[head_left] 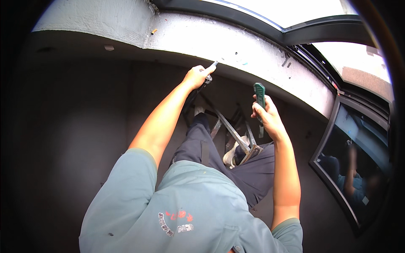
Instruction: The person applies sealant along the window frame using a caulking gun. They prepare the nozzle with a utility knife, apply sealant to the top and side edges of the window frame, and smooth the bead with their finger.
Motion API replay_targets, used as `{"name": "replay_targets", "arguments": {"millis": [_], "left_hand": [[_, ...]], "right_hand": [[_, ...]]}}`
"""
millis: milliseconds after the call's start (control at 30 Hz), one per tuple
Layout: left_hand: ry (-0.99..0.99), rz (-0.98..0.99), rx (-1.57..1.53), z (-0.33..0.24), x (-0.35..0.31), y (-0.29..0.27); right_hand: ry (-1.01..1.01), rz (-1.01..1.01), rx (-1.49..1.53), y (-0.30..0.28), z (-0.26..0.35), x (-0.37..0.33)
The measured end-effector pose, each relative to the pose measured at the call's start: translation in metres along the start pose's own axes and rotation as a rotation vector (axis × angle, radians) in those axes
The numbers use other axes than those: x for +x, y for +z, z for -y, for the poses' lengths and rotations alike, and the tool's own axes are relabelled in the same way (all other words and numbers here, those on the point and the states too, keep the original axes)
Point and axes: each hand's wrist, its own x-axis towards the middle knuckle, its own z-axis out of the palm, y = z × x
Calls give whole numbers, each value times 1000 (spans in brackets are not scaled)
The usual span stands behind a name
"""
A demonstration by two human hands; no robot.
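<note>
My right hand is closed round a green utility knife, which stands nearly upright. Its flat blade shows below the fist. Up by the window ledge, my left hand grips a dark tool with a narrow grey tip, which points toward the ledge. Most of that tool is hidden by the hand or lost in shadow, so its kind is unclear.
Below me, a metal stepladder stands between my legs, with a white shoe by it. A dark window frame runs above the ledge. At right, an open glass sash juts inward. Small scraps lie near the ledge.
</note>
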Motion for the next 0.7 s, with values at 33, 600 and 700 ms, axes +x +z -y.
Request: {"name": "replay_targets", "arguments": {"millis": [33,600,700], "left_hand": [[-5,-1,5,-1,5,0],[-185,36,220,-24,16,-2],[-185,25,293,-26,19,-1]], "right_hand": [[55,-5,-49,1,-2,12],[-415,-230,-1063,40,-18,178],[-351,-216,-1044,47,-20,184]]}}
